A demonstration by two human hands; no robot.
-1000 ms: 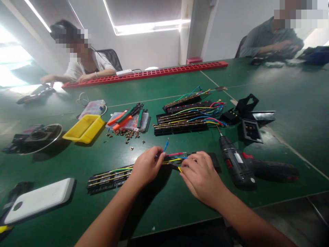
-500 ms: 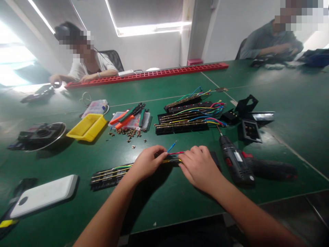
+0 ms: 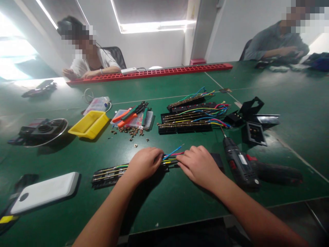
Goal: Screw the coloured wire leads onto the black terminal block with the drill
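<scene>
A black socket strip with brass rails (image 3: pixel 109 175) lies on the green table in front of me. My left hand (image 3: pixel 145 165) is closed around its right part, the fingertips curled by the wire ends. A blue wire (image 3: pixel 173 152) with a bare tip sticks up between my hands, beside red, green and yellow wires (image 3: pixel 168 162). The fingers of my right hand (image 3: pixel 198 167) are bent and closed over the other ends of these wires; the exact grip is partly hidden. Beyond that hand a black block (image 3: pixel 218 160) shows.
A cordless drill (image 3: pixel 240 164) lies to the right, near black boxes (image 3: pixel 254 133). Wired strips (image 3: pixel 185 127), orange-handled pliers (image 3: pixel 128 118), loose brass parts (image 3: pixel 132 132) and a yellow tray (image 3: pixel 89 125) sit farther back. A white power bank (image 3: pixel 47 192) is at left. Two people sit across.
My left hand has shifted slightly left along the strip, its fingers drawn back from the blue wire, so more wire shows. The blue wire now leans lower to the right. My right hand stays at the wires.
</scene>
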